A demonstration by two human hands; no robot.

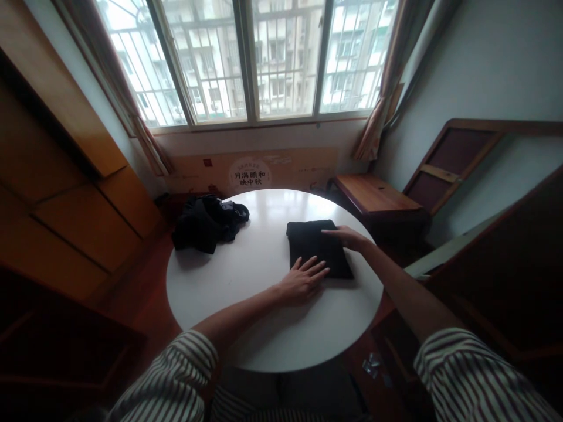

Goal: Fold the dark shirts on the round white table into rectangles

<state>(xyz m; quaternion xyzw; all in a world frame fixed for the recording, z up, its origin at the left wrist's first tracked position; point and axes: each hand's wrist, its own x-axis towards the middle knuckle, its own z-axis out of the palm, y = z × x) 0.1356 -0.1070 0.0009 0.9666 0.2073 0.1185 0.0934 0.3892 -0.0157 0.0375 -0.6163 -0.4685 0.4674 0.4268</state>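
Note:
A folded black garment (314, 243) lies flat as a rough rectangle on the right half of a round white table (229, 319). My left hand (303, 280) rests palm down at its near left edge, the fingers spread over the cloth. Against the far right side of the bundle is my right hand (350, 238), with at least one digit stretched out across the top. Some of that hand's fingers are hard to make out against the dark cloth. A crumpled heap of dark clothes (204, 223) sits at the table's far left edge.
A wooden bench (373, 193) stands beyond the table at the right. Wooden cabinets (83, 225) line the left side. Ahead, a barred window (250, 64) sits above a printed panel (250, 170). Small shiny items (372, 364) lie low at the right, below the table edge.

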